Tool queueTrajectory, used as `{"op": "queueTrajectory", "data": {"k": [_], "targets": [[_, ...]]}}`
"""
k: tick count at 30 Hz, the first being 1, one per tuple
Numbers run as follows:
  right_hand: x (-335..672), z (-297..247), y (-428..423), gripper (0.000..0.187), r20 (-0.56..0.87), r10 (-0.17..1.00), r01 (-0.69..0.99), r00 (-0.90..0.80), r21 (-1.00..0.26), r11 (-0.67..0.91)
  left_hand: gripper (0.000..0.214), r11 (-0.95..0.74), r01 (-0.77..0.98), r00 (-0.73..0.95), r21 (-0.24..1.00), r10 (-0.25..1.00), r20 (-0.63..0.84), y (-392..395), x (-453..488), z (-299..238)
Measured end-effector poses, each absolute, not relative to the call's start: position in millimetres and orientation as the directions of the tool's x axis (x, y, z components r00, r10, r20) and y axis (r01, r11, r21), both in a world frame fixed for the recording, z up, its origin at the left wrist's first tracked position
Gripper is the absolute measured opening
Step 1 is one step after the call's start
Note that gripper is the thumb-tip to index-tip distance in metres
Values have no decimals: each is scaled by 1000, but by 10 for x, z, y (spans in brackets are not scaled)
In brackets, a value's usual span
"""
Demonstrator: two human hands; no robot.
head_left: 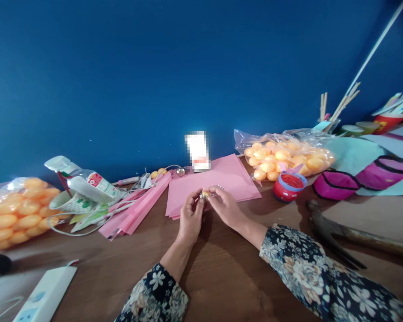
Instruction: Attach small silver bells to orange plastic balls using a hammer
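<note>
My left hand (191, 218) and my right hand (228, 208) meet above the front edge of the pink paper sheets (221, 172). Pinched between the fingertips of both is a small shiny gold-and-silver piece (204, 194), too small to name surely. Part of it is covered by the fingers. Behind the hands, a round silver ball-like thing (180, 171) rests at the back of the pink sheets. A blurred-out white item (199, 152) stands against the blue wall.
Bags of orange balls lie left (23, 210) and right (289, 154). Nearby are pink strips (137, 210), a plastic bottle (94, 183), a red cup (289, 188), magenta fabric rings (336, 184), a hammer (356, 235) and a power strip (45, 295).
</note>
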State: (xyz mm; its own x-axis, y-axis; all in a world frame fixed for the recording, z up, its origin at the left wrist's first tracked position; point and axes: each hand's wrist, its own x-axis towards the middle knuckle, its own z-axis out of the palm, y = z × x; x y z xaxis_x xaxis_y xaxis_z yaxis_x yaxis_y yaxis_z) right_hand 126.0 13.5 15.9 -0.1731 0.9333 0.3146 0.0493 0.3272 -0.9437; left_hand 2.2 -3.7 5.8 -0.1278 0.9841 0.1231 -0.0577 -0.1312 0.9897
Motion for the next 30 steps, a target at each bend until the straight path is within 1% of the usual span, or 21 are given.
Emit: {"op": "queueTrajectory", "data": {"k": [9, 16, 21, 30], "targets": [[1275, 172, 133, 20, 293, 939, 25, -181, -953, 302, 36, -131, -113, -85, 985, 989, 122, -34, 7, 25], [1285, 223, 120, 21, 261, 947, -5, -188, -964, 265, 36, -131, -79, -100, 988, 987, 123, -35, 7, 40], [1279, 204, 117, 22, 256, 947, -22, -192, -966, 257, 34, -149, -98, -113, 984, 984, 138, -28, 19, 19], [1267, 203, 111, 20, 282, 946, 60, -157, -954, 294, 37, -99, -114, -93, 989, 992, 88, -40, 13, 27]]}}
